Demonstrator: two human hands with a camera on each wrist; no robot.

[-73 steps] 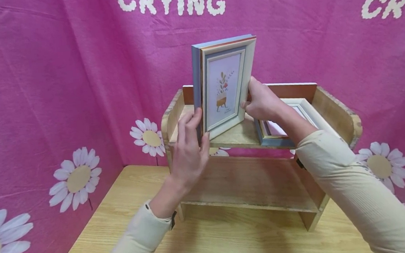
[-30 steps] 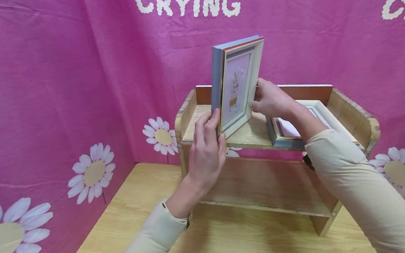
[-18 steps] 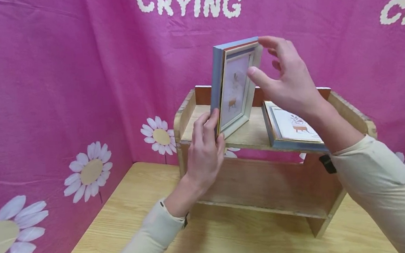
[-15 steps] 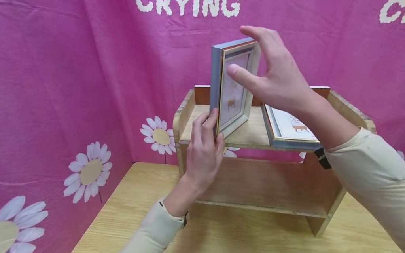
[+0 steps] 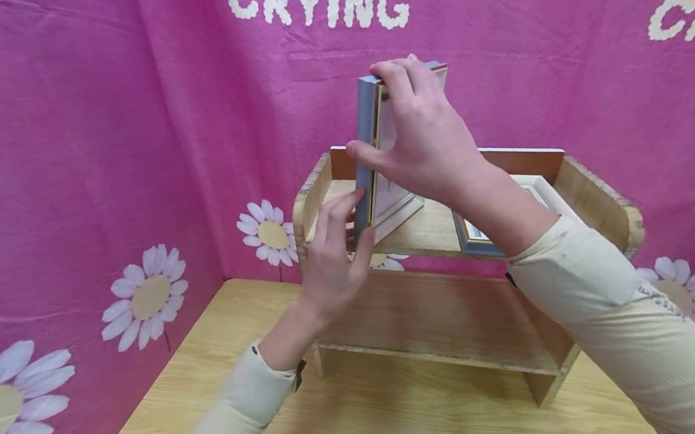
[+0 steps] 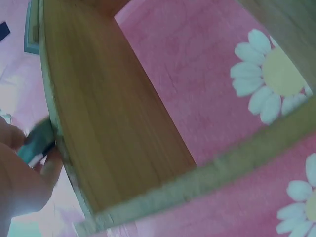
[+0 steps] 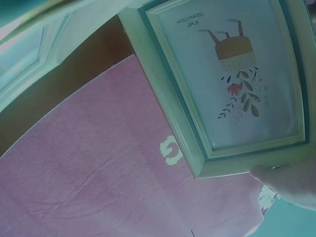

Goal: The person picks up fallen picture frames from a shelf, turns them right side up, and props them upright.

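A picture frame [image 5: 366, 120] with blue sides and a cream front stands tilted on the wooden rack's top board [image 5: 428, 231]. My left hand [image 5: 334, 264] holds its lower left edge, thumb in front and fingers at the side. Over the upper left corner lies my right hand [image 5: 429, 129], fingers bent over the top edge and thumb on the left side. It covers most of the picture in the head view. The right wrist view shows the print [image 7: 237, 74], a potted plant on legs. A second, similar frame [image 5: 543, 188] lies flat on the right, partly behind my right forearm.
The two-tier wooden rack [image 5: 603, 197] has raised side panels and a back rail [image 5: 523, 155]. It stands on a light wood table [image 5: 212, 364]. Pink cloth [image 5: 290, 106] with daisies and lettering hangs behind and at the left.
My right hand has left the frame's right edge, risen, and crossed left to the top corner. My left hand stays at the lower left edge. The frame has turned slightly more edge-on.
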